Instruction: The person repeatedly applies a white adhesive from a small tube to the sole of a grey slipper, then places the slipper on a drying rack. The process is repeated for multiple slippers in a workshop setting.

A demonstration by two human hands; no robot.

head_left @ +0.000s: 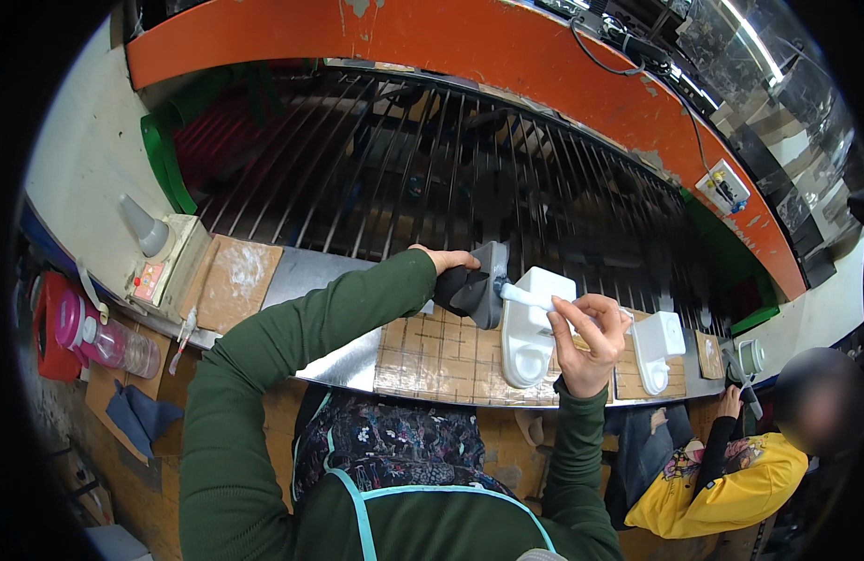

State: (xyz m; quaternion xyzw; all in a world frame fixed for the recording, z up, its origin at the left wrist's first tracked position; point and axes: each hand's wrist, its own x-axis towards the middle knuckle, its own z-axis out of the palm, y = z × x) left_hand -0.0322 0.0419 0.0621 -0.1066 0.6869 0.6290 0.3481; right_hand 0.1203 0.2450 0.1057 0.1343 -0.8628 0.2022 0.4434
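My left hand [445,260] grips a grey and black shoe [486,285], tilted above the bench edge, its grey sole side facing right. Between the pinched fingertips of my right hand [591,341] is a brush [527,296] with a pale handle. Its bristle end points left and meets, or nearly meets, the shoe's grey side. Just beneath the brush, a white plastic glue pot [523,360] stands on the bench. Most of the shoe's black upper is hidden by my left hand and by the sole.
Metal rollers [357,168] run beyond the narrow bench, below an orange panel [357,42]. A beige box [175,257] with a grey cone stands left, near a pink-lidded bottle [105,337]. At right are another white pot [658,351] and a co-worker in yellow [731,486].
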